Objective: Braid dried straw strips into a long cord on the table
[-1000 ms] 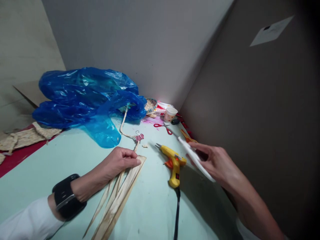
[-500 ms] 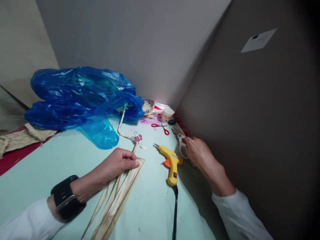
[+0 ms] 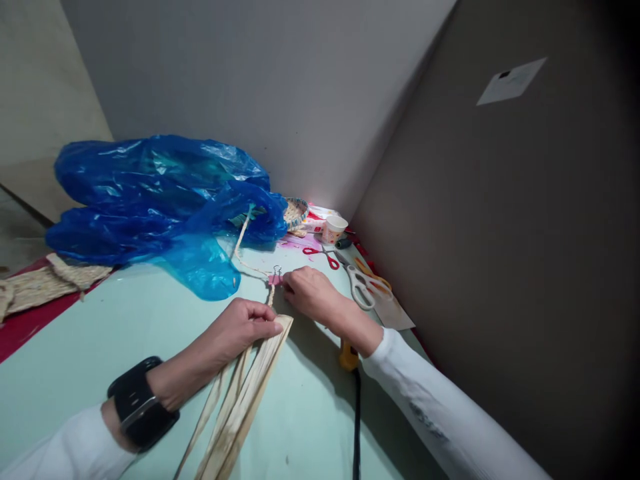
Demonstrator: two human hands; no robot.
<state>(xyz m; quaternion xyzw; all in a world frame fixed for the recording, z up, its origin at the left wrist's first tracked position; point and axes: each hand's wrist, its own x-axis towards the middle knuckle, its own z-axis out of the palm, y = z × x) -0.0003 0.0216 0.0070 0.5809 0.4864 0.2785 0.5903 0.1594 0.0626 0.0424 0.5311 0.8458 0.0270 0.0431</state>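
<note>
My left hand (image 3: 245,323) pinches the top of several flat, pale dried plant-fibre strips (image 3: 250,393), which trail down toward the front edge. Just above it runs a braided cord (image 3: 239,250) of the same pale fibre, with a pink binder clip (image 3: 275,279) on it. Close to the clip's right side is my right hand (image 3: 313,293), its fingers curled together; what they hold, if anything, is hidden. Beneath my right forearm the yellow glue gun (image 3: 349,357) is mostly covered, only the bottom of its handle showing.
A big blue plastic bag (image 3: 165,193) fills the back left. White-handled scissors (image 3: 361,287), orange-handled scissors (image 3: 375,275), red-handled scissors (image 3: 323,253), a paper cup (image 3: 334,229) and a woven basket (image 3: 296,212) lie toward the back right. The glue gun's black cord (image 3: 357,427) runs forward.
My right hand has left the white-handled scissors and moved left to the binder clip, its forearm now over the glue gun. My left hand keeps its pinch on the strips.
</note>
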